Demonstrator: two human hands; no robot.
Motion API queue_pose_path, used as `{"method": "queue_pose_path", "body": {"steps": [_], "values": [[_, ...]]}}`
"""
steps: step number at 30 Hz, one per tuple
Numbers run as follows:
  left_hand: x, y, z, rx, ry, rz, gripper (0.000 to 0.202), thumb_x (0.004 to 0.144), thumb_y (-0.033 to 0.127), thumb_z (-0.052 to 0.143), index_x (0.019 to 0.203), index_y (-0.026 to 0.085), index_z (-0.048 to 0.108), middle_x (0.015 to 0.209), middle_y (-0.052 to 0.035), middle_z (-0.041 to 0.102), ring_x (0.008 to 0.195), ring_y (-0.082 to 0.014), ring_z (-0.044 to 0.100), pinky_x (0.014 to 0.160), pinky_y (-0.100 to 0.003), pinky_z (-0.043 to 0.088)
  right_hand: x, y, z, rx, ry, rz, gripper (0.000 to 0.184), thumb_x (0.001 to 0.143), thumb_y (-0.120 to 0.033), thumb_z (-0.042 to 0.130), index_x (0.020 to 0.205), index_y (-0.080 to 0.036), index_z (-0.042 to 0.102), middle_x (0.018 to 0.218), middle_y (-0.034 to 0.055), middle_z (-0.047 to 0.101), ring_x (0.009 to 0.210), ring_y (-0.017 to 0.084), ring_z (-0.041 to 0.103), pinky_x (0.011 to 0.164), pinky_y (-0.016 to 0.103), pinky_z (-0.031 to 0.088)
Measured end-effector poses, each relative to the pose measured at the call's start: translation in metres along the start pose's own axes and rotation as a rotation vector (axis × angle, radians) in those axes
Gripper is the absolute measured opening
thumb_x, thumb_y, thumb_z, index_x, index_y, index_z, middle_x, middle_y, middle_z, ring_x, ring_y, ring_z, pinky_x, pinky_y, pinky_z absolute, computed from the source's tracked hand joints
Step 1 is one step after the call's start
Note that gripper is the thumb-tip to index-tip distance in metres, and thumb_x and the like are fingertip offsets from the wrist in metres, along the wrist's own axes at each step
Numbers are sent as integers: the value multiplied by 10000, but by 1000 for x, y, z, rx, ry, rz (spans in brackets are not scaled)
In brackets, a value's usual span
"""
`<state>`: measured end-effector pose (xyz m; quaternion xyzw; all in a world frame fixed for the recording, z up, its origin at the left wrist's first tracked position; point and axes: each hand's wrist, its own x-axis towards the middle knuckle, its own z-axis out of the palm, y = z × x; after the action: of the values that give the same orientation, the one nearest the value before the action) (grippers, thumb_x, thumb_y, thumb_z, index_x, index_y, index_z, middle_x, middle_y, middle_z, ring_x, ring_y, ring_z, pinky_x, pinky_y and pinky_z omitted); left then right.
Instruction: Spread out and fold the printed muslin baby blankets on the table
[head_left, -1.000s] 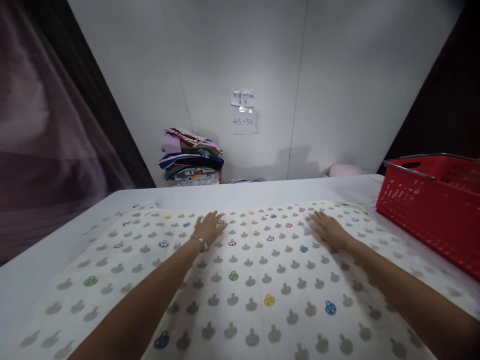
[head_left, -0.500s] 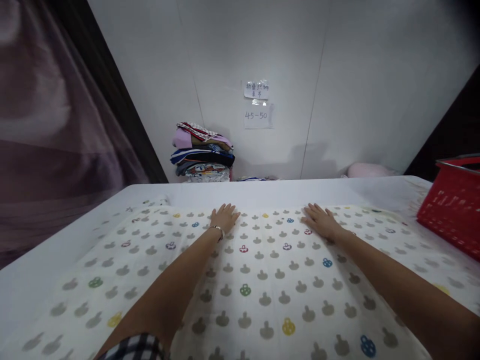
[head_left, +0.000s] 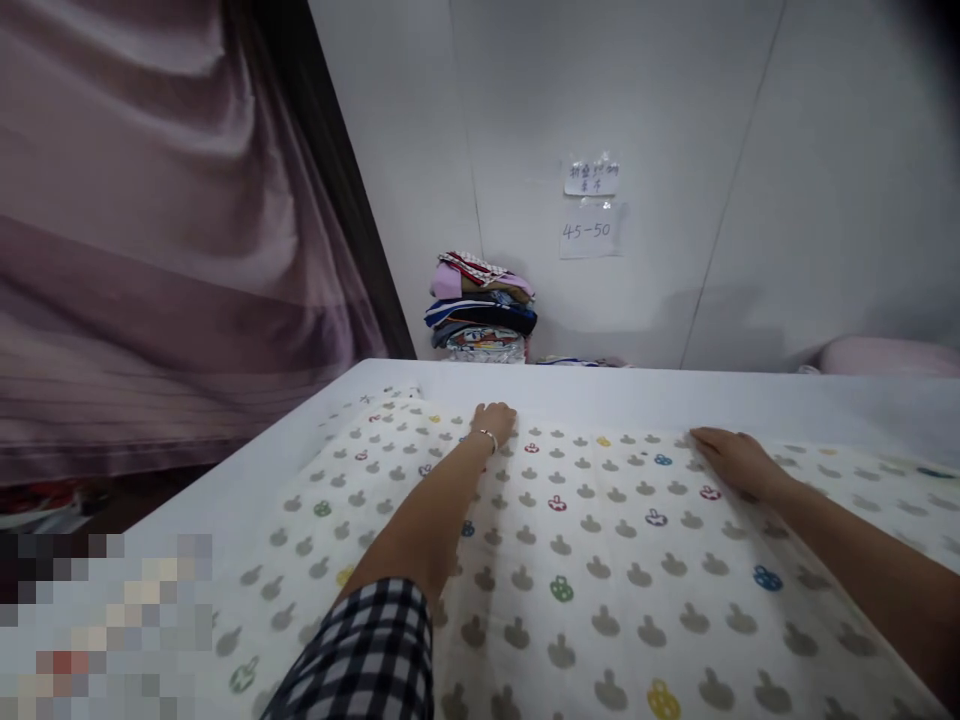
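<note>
A white cloth (head_left: 600, 560) printed with small grey and coloured shapes lies spread over the white table (head_left: 622, 390). My left hand (head_left: 495, 419), a bracelet on its wrist, rests near the cloth's far edge with the fingers curled over that edge. My right hand (head_left: 735, 458) lies flat on the cloth farther right, fingers stretched out and palm down. A checked sleeve covers my left upper arm at the bottom of the view.
A stack of folded clothes (head_left: 481, 318) stands against the white wall behind the table. Two paper notes (head_left: 591, 210) are stuck on the wall. A mauve curtain (head_left: 165, 230) hangs at the left. A pink object (head_left: 885, 355) lies at the far right.
The view has swung left, so the red basket has left the frame. My left hand has slid to the cloth's far edge and its fingers have curled; my right hand stays flat.
</note>
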<state>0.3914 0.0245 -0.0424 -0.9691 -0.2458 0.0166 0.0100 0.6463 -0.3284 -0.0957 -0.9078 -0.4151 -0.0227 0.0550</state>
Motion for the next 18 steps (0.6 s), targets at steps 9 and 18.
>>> {"method": "queue_pose_path", "body": {"steps": [9, 18], "values": [[17, -17, -8, 3, -39, -40, 292, 880, 354, 532, 1091, 158, 578, 1166, -80, 567, 1068, -213, 537, 925, -454, 431, 28, -10, -25, -112, -159, 13, 303, 811, -200, 449, 1038, -186, 649, 1080, 131, 613, 999, 275, 568, 813, 377, 430], [11, -15, -3, -59, -1, -99, 278, 910, 331, 467, 1114, 180, 581, 1166, -69, 584, 1120, -215, 507, 990, -463, 344, 34, -6, -28, -23, -208, 102, 365, 768, -181, 470, 1100, -203, 620, 1132, 115, 626, 999, 283, 587, 808, 386, 457]]}}
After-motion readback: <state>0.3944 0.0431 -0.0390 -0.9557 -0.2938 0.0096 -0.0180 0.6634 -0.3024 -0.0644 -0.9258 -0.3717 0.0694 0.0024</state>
